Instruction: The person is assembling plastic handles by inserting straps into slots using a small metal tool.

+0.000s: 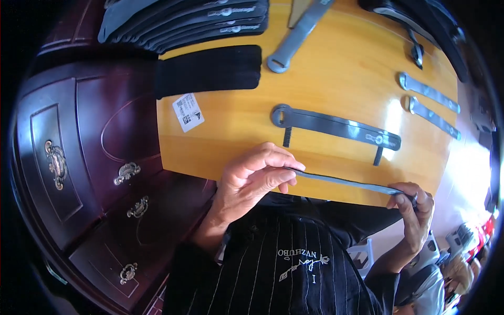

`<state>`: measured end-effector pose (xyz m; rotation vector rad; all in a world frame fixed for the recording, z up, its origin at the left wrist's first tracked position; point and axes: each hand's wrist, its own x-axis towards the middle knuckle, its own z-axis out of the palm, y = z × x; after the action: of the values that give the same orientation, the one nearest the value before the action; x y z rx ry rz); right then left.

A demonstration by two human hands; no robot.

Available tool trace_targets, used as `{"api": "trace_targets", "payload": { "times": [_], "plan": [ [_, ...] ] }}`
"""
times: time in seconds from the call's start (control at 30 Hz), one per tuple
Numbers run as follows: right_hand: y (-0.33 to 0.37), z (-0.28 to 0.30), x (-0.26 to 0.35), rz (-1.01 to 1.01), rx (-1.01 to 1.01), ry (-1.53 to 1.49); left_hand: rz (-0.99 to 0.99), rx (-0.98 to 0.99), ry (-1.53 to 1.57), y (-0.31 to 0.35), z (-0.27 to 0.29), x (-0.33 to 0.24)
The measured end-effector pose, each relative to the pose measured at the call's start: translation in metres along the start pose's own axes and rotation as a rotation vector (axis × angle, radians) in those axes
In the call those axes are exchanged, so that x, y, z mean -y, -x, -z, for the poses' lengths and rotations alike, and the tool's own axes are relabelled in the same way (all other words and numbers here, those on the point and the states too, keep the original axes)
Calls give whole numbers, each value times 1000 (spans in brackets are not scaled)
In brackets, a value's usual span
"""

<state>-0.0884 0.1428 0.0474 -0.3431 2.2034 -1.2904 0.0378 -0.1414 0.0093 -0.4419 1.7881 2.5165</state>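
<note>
A thin grey strap (pixel 344 180), seen nearly edge-on, is stretched between my two hands above the table's near edge. My left hand (pixel 254 176) pinches its left end between thumb and fingers. Around the right end, my right hand (pixel 413 207) is closed, and its curled fingers partly hide that end. Just beyond lies a flat grey strap (pixel 336 125) with a ring-shaped left end and pale print near its right end. Two short dark strips (pixel 287 137) stick out from under its near side.
On the wooden table (pixel 220 147) lie a white label (pixel 188 112), a folded black cloth piece (pixel 210 71), a stack of grey-black straps (pixel 194 23), another grey strap (pixel 299 37) and two smaller ones (pixel 430 92) at right. Dark drawers (pixel 110 210) stand at left; a black bag-like item (pixel 420 18) is far right.
</note>
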Motion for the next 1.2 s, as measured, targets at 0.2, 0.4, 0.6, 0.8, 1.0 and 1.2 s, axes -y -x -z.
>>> {"api": "trace_targets", "payload": {
  "times": [0.2, 0.4, 0.6, 0.8, 1.0, 1.2],
  "plan": [
    [-8, -1, -2, -28, 5, -52, -3, 6, 36, -2, 15, -3],
    [-15, 12, -27, 127, -28, -120, -17, -50, 75, -8, 13, -3],
    [-13, 5, -17, -73, -130, -173, -101, -71, -166, -10, 10, -2],
    [-23, -6, -23, -44, -237, -75, -289, -471, -593, -25, -2, 15],
    [-32, -10, -19, -61, -279, 16, -295, -481, -585, -32, -1, 13],
    [-35, -10, -19, -43, -304, 88, -282, -475, -586, -35, 1, 16]
  ]
}}
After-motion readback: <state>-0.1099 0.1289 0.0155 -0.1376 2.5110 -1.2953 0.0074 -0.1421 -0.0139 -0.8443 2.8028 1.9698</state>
